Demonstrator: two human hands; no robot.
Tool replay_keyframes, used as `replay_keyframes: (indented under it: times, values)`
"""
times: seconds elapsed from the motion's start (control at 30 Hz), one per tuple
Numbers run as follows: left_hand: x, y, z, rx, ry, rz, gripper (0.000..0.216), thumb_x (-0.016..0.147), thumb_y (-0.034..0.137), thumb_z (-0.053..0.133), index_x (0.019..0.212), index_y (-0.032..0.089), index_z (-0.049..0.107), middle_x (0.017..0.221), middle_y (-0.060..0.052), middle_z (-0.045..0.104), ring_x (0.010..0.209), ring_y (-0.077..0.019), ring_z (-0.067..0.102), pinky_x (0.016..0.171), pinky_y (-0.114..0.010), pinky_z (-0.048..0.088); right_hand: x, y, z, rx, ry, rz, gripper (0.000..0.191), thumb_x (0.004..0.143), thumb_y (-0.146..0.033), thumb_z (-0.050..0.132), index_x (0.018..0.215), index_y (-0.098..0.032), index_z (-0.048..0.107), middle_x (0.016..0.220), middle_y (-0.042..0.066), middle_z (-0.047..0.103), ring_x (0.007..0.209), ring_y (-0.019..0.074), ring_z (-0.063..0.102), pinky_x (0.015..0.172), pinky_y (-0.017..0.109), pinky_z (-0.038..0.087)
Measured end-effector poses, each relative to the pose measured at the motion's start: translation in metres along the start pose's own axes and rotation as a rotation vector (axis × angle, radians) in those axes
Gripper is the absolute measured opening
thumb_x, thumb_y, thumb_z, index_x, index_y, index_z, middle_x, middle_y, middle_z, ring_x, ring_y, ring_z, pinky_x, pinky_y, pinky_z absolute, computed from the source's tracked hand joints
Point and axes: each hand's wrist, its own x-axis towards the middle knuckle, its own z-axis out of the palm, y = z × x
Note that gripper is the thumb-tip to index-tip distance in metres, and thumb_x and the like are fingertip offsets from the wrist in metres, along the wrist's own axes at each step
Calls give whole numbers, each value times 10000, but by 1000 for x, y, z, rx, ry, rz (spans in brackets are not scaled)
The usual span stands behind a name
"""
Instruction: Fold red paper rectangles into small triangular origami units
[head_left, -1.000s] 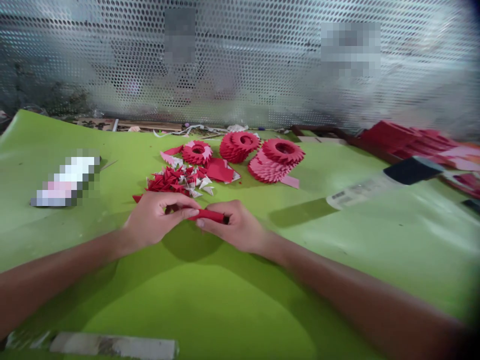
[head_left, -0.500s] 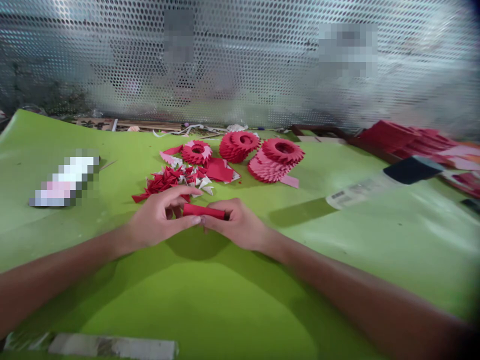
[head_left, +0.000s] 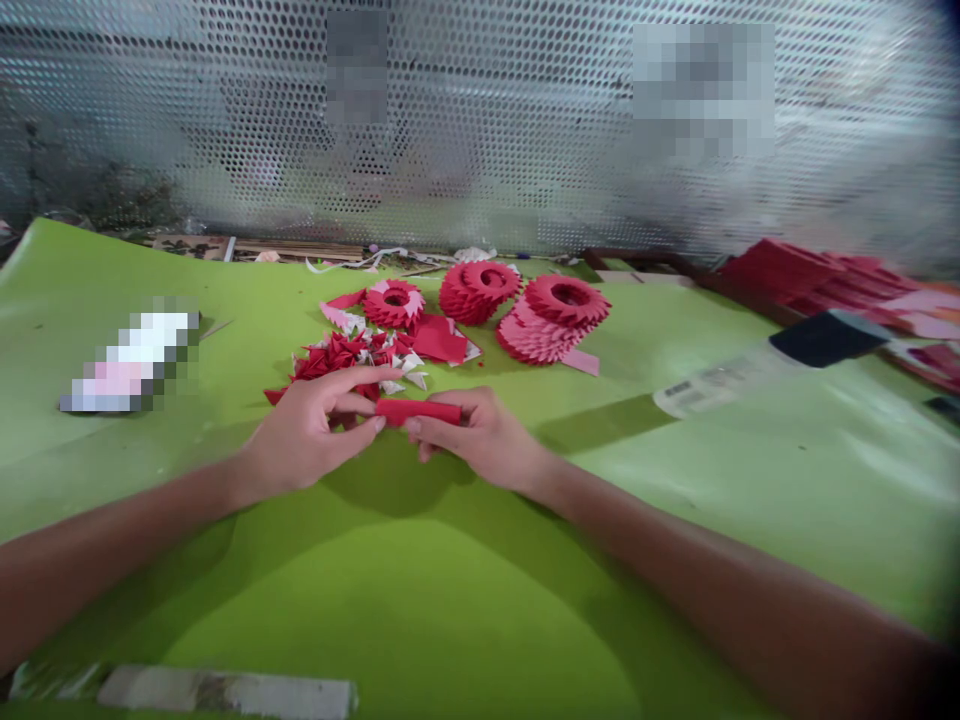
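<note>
Red paper, folded or rolled into a slim strip (head_left: 418, 411), sits above the green tabletop (head_left: 360, 600), between the two hands. The right hand (head_left: 491, 440) is clamped on its right part, thumb across the near side and fingers behind. At the other end is the left hand (head_left: 300, 430), thumb and a fingertip right by the tip, index finger stretched out above; whether they grip the paper I cannot tell.

The strip's long axis runs sideways, nearly level, one end toward the left fingertips, the other toward the right palm. Just beyond the left hand lies a heap of red and white folded pieces (head_left: 334, 358), with a red sheet (head_left: 440, 340) beside it and a pink-and-red spiky stack (head_left: 529, 335) farther right
</note>
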Motion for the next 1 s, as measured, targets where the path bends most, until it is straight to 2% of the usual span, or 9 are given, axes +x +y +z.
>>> replay_keyframes:
  times: [0.13,0.27,0.33,0.43,0.57,0.67,0.83,1.0]
  values:
    - [3,-2,-2,-21,27,2,537,913,447,623,1385,201,555,907,-68,757,545,-119,567,437,-196,376,0,1,-3,43,30,-3,358,822,-509,740,812,-151,747,663,19,710,432,65,471,392,197,315]
    - [4,-8,3,-37,-112,-12,424,931,525,564,1073,149,699,762,-57,712,538,-122,555,438,-203,362,-3,-3,1,51,0,-21,362,810,-505,748,776,-145,732,629,14,691,455,73,500,415,193,335]
    - [4,-10,6,-2,-147,-10,424,945,526,528,942,143,711,705,-52,692,504,-113,534,425,-205,340,-4,-4,4,50,-28,-24,355,815,-492,745,775,-140,731,616,10,684,438,65,471,402,190,308]
    - [3,-10,8,38,-165,-3,436,957,500,484,852,140,707,675,-62,695,504,-121,551,431,-213,350,-4,-3,5,56,-52,-60,327,823,-460,743,770,-137,732,613,11,683,437,64,466,401,191,307]
    - [3,-8,6,-3,-226,-47,382,953,451,491,876,140,698,708,-70,726,542,-136,609,461,-222,416,-5,0,2,47,-80,-67,298,815,-431,747,784,-135,740,578,-2,668,398,59,430,368,189,286]
    - [4,-7,2,-117,-227,-92,360,945,463,524,869,143,672,698,-53,722,562,-140,644,488,-228,470,-4,-2,-5,16,-41,-79,276,802,-405,740,752,-134,731,552,-3,657,400,64,435,373,185,284]
    - [4,-8,-4,-192,-145,-88,395,939,519,550,854,148,658,659,-38,705,560,-137,651,501,-227,473,-1,-6,-18,-31,40,-160,269,795,-350,729,629,-148,665,527,4,645,428,74,450,413,192,309]
    - [4,-7,-4,-140,-49,-36,413,941,534,530,892,149,672,649,-43,688,514,-135,615,447,-222,415,-1,-4,-19,-22,89,-197,294,833,-436,715,787,-147,689,582,11,658,473,106,540,449,214,389]
